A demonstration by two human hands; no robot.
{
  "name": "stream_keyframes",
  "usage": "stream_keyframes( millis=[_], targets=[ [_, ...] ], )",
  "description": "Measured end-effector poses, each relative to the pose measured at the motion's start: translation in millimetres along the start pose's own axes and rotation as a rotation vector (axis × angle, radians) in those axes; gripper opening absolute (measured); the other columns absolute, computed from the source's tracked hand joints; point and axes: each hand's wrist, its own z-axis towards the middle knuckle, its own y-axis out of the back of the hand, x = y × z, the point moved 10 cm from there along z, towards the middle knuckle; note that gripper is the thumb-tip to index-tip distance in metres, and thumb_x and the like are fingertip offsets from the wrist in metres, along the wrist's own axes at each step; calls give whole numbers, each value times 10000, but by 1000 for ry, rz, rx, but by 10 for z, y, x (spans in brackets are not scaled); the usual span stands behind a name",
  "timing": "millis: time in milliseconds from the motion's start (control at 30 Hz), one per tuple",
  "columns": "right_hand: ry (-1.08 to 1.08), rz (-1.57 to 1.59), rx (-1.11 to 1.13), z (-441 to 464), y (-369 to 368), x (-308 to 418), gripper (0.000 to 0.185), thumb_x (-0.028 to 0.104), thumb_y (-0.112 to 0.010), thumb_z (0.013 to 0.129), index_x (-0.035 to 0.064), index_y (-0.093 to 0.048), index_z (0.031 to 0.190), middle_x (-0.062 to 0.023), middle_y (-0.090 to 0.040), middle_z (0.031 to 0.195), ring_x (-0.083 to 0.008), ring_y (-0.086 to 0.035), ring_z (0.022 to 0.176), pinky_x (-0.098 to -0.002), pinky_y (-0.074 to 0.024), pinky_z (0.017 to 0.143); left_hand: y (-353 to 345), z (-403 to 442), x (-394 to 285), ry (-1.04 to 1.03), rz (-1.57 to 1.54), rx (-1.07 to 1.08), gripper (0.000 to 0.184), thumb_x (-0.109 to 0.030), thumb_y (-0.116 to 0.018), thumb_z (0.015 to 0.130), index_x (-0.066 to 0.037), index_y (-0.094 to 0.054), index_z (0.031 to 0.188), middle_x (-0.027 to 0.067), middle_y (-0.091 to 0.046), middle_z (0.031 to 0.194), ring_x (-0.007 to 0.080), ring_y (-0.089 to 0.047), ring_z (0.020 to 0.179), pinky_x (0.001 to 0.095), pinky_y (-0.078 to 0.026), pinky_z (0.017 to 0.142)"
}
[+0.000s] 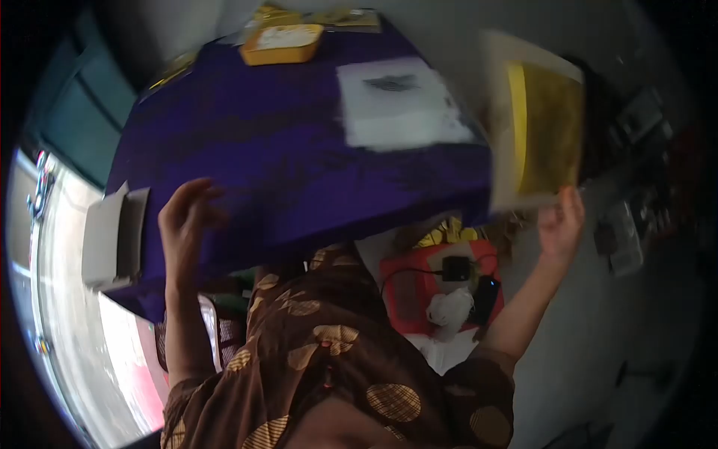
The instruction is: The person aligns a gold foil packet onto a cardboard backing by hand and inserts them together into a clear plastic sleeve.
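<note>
At the right, off the table's edge, my right hand [562, 224] pinches the lower edge of a flat clear plastic pouch [501, 172] with a yellow and dark gold panel [550, 127]. The pouch is held upright and is blurred. My left hand [187, 213] hovers above the left part of the purple-covered table [247, 150], its fingers bent and apart, smeared by motion, with nothing visible in them. The nearest thing to it is an open grey-white cardboard box [112, 239] at the table's left edge. A white sheet [396, 116] with a dark grey patch lies at the right of the table.
A yellow tub [283, 46] with white contents stands at the far end, beside gold plastic packets [348, 19]. Below the table's near edge is a red surface [407, 292] with a black adapter [455, 268], cables and a crumpled white plastic bag [449, 308].
</note>
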Motion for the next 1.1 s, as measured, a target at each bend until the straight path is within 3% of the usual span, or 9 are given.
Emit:
stream_keyframes(
  millis=[100,200,333,467,600,767,867,933,1100],
  targets=[
    [140,69,-78,129,914,180,123,193,-575,1013,108,-592,926,63,-436,622,-31,-364,456,-188,-269,397,239,33,242,-83,204,-130,219,-57,-493,1008,10,-642,1155,115,-719,950,75,-600,626,201,-461,539],
    [53,-53,-526,63,2023,-178,166,188,-602,986,65,-567,880,35,-417,608,-52,-323,434,-229,-226,384,359,19,401,-66,249,-206,211,-56,-501,1005,14,-646,1142,102,-712,915,67,-563,581,206,-428,513],
    [-259,-367,-764,-22,2831,-923,200,217,-643,942,67,-552,846,5,-461,602,-86,-354,413,-248,-233,338,354,35,404,-32,281,-214,206,-42,-494,1004,17,-656,1115,95,-701,886,61,-543,565,203,-409,504],
    [-497,-491,-730,176,3017,-1670,149,20,-487,909,-13,-620,967,-34,-513,630,-71,-400,428,-243,-255,334,385,14,476,-42,261,-214,195,-47,-500,1007,8,-659,1104,92,-700,887,55,-530,565,203,-401,504],
    [-494,-429,-775,577,2867,-2023,230,23,-400,915,-23,-612,993,-42,-523,650,-87,-352,405,-236,-242,334,368,1,472,-38,159,-197,187,-33,-498,1002,2,-658,1092,99,-700,891,55,-515,554,200,-405,503],
    [-502,-170,-585,1468,2572,-2242,384,324,-417,1016,14,-574,1182,-72,-586,739,-81,-311,406,-227,-235,347,365,-10,476,-5,202,-233,184,-14,-483,994,18,-647,1070,104,-699,897,60,-529,562,199,-415,502],
    [-501,-42,-502,1948,2443,-2293,588,509,-459,1011,38,-421,1361,-229,-715,983,-75,-290,445,-222,-257,390,354,-53,474,45,217,-265,181,5,-476,987,30,-641,1058,103,-697,894,63,-537,568,209,-429,505],
    [-471,-222,-488,2069,1783,-1769,585,452,-423,1035,6,-394,1413,-197,-716,996,-71,-280,461,-209,-251,409,346,-37,479,106,199,-248,179,1,-484,983,28,-646,1055,94,-699,896,70,-562,595,213,-448,515],
    [-212,-13,129,1878,-522,-761,560,444,-366,1049,-43,-519,1278,-79,-632,761,-51,-328,455,-208,-242,394,190,88,114,171,192,-246,172,8,-520,965,30,-643,1082,83,-693,896,74,-592,657,222,-494,573]
  ],
)
